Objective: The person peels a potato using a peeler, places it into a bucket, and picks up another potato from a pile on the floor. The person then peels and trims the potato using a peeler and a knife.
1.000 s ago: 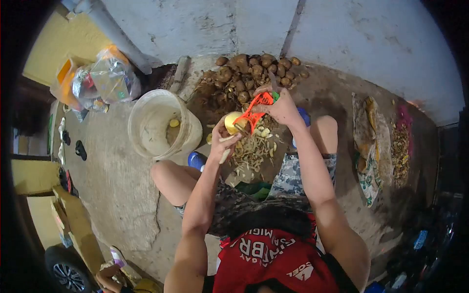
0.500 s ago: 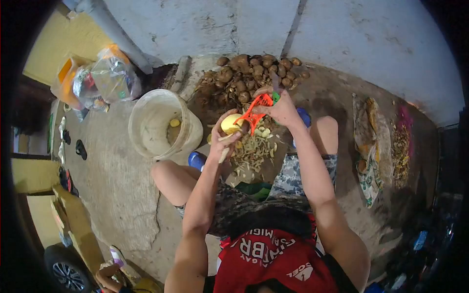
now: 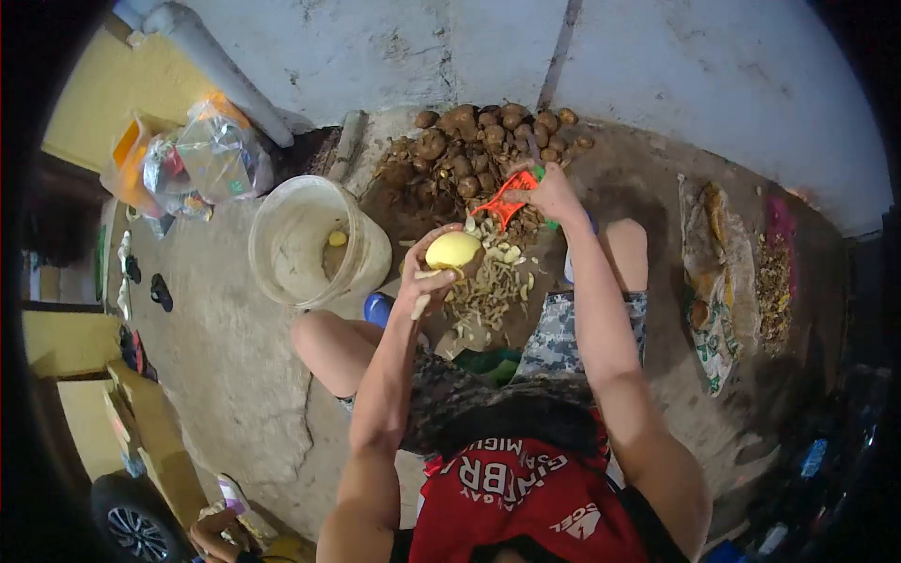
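Note:
My left hand [image 3: 425,269] is wrapped round a partly peeled yellow tuber [image 3: 452,250], with brown skin left on its lower right side. Strips of peel cling to my fingers. In my right hand [image 3: 549,195] is an orange peeler [image 3: 508,199], up and to the right of the tuber and apart from it. A green handle with a blade also shows at that hand. Below the hands lies a heap of peelings [image 3: 483,291]. Beyond them is a pile of brown unpeeled tubers [image 3: 479,141] against the wall.
A white bucket [image 3: 267,249] with a yellow piece inside stands left of my hands. Filled plastic bags [image 3: 211,155] are at the upper left. A sack [image 3: 709,281] lies on the right. Part of another person [image 3: 218,535] shows at the lower left, near a wheel [image 3: 136,530].
My right hand has drawn the peeler up and right, away from the tuber. The tuber has turned in my left hand and shows more peeled yellow surface.

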Motion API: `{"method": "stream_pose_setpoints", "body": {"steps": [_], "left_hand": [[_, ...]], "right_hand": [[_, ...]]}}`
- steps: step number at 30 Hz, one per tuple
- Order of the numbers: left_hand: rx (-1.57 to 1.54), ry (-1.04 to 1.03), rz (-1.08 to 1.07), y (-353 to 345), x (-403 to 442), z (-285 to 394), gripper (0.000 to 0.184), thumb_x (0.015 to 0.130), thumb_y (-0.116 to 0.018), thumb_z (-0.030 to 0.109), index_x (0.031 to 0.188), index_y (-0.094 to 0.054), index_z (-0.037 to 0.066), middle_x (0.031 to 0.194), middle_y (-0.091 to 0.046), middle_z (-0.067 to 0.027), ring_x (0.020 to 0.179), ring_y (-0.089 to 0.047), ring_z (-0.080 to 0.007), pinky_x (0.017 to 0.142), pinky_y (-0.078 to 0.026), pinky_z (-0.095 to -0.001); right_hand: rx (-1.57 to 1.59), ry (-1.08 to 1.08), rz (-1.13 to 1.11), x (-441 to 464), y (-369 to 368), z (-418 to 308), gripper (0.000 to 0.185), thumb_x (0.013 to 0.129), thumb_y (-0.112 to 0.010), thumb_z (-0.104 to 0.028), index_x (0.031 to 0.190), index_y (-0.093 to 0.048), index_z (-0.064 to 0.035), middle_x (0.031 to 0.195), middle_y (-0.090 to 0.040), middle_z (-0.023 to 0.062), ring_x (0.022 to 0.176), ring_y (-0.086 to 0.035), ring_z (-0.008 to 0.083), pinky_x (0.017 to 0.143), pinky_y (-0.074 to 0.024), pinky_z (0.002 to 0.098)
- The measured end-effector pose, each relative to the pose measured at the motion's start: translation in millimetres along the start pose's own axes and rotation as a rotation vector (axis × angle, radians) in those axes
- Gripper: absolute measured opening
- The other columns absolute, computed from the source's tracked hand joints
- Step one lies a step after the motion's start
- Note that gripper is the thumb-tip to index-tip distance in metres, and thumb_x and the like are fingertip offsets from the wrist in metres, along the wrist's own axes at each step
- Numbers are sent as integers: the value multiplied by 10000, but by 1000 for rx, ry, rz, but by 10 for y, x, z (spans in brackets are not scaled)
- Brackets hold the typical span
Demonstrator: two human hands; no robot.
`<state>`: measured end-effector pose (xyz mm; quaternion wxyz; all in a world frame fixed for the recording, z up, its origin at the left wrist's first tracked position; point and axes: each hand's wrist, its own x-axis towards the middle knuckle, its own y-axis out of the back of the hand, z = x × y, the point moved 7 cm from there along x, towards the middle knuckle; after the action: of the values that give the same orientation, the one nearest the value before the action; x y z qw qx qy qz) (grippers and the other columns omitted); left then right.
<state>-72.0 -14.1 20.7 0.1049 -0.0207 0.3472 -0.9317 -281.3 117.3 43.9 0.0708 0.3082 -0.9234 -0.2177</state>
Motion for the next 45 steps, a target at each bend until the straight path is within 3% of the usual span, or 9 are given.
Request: {"method": "stream_pose_setpoints", "body": {"steps": [7, 11, 15, 17, 22, 29, 34, 38, 45], "left_hand": [[98, -21, 167, 70, 36, 85, 697, 655, -809, -13, 1270, -483, -35, 1187, -590, -119, 1082, -599, -208, 965, -486, -339], [95, -107, 118, 107, 71, 13, 703, 647, -816, -8, 1267, -486, -33, 1181, -592, -109, 1081, -597, -202, 976, -472, -335], [235, -80, 99, 62, -11, 117, 727, 622, -856, 100, 1249, -507, -15, 1166, -602, -92, 1079, -592, -188, 977, -452, -320], [137, -20, 26, 17, -35, 43, 753, 601, -874, 203, 1234, -523, -8, 1155, -613, -90, 1071, -596, -187, 972, -449, -321], [-43, -2, -29, -53, 33, 75, 725, 617, -855, 121, 1237, -507, -20, 1148, -610, -106, 1079, -596, -196, 975, -452, -326], [279, -71, 123, 89, 57, 143, 650, 661, -826, 47, 1231, -522, -18, 1151, -603, -87, 1072, -584, -172, 962, -458, -319], [493, 0, 44, 53, 22, 163, 628, 647, -844, 76, 1199, -558, -12, 1151, -609, -77, 1059, -582, -157, 952, -456, -315], [303, 31, -153, -75, -41, 100, 644, 629, -851, 112, 1193, -564, -6, 1139, -619, -76, 1061, -591, -160, 943, -462, -312], [272, 2, 57, 157, 58, 75, 581, 677, -824, 65, 1188, -556, -8, 1092, -643, -68, 1018, -607, -160, 931, -473, -325]], "right_hand": [[195, 135, -132, -243, -192, -554, 434, 613, -899, -248, 930, -680, -49, 944, -687, 66, 907, -635, 188, 843, -489, 338], [152, 150, -88, -262, -218, -577, 431, 621, -892, -242, 931, -682, -29, 920, -699, 72, 877, -642, 179, 837, -489, 339], [-120, 223, -64, -203, -145, -533, 445, 617, -888, -274, 951, -686, -59, 962, -696, 75, 910, -647, 229, 849, -488, 352], [-164, -18, -72, -56, 9, -247, 454, 618, -884, -292, 962, -685, -72, 1011, -688, 83, 966, -638, 247, 879, -478, 371], [-126, 114, 4, -156, 64, -521, 480, 624, -885, -315, 960, -674, -45, 1011, -684, 76, 971, -637, 237, 912, -472, 371], [139, 100, -169, -271, -233, -587, 514, 599, -895, -343, 973, -690, -58, 998, -695, 80, 956, -642, 223, 891, -480, 357], [-72, 70, -136, -216, -193, -553, 523, 569, -909, -351, 963, -694, -83, 1014, -688, 95, 968, -636, 239, 888, -480, 377], [-228, -44, -25, -115, 100, -306, 519, 559, -916, -336, 953, -686, -89, 1001, -684, 96, 952, -632, 241, 879, -481, 384], [75, 173, -96, -246, -187, -535, 407, 647, -877, -223, 960, -681, -50, 943, -698, 49, 904, -634, 171, 869, -485, 335]]}}
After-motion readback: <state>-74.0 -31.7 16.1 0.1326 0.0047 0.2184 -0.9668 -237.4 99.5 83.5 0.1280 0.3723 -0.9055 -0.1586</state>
